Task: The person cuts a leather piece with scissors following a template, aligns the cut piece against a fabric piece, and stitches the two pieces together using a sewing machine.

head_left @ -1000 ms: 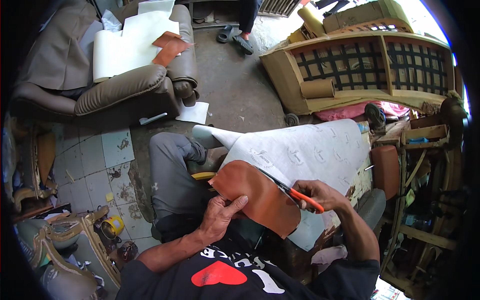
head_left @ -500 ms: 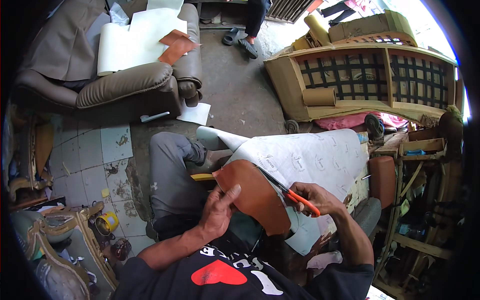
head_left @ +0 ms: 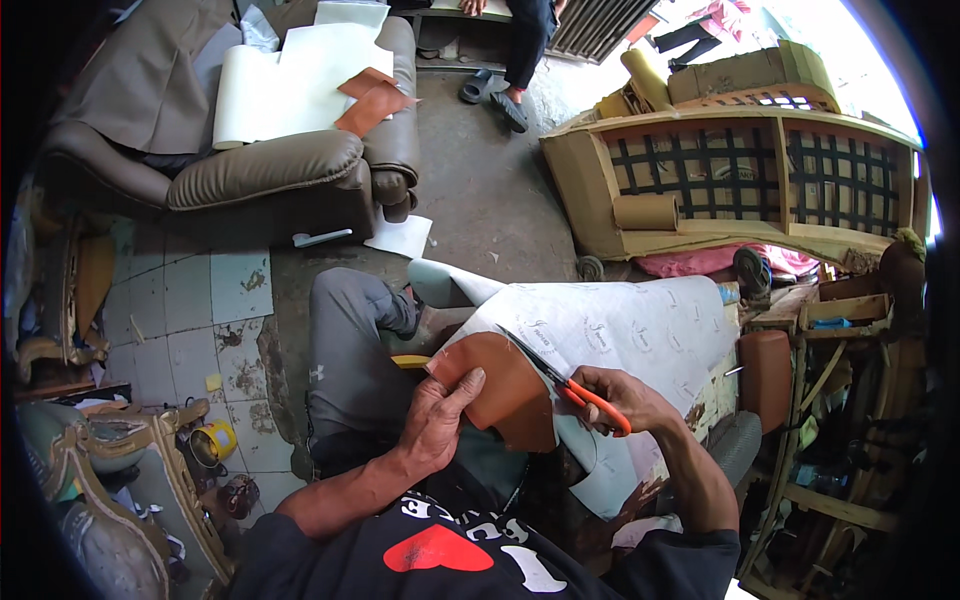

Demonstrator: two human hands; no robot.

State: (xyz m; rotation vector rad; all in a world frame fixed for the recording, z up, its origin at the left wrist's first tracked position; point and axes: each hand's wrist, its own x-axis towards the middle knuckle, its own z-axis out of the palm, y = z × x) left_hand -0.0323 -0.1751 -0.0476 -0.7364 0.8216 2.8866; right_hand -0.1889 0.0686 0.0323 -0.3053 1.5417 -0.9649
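Note:
My left hand [head_left: 437, 418] is closed on a curved piece of brown leather-like material [head_left: 512, 388], thumb on top, holding it above my lap. My right hand [head_left: 632, 398] grips scissors with orange handles [head_left: 598, 407]. Their dark blades point up and left along the piece's upper right edge; whether they are cutting into it I cannot tell. Beneath and beyond the scissors lies a large sheet with a pale printed backing [head_left: 650, 325], its far left corner curled up. Another part of the pale sheet hangs down below my right hand.
A brown recliner [head_left: 270, 170] at the far left carries a white roll [head_left: 245, 95] and brown offcuts [head_left: 375, 108]. At the far right lies a sofa frame with black webbing [head_left: 690, 165]. A carved chair frame [head_left: 165, 450] and yellow pot [head_left: 213, 440] stand left. Another person's foot [head_left: 510, 110] shows ahead.
The brown piece has shifted and bent, its lower right end drawn up and left. My right hand and the scissors have moved slightly left. The whole view has shifted a little.

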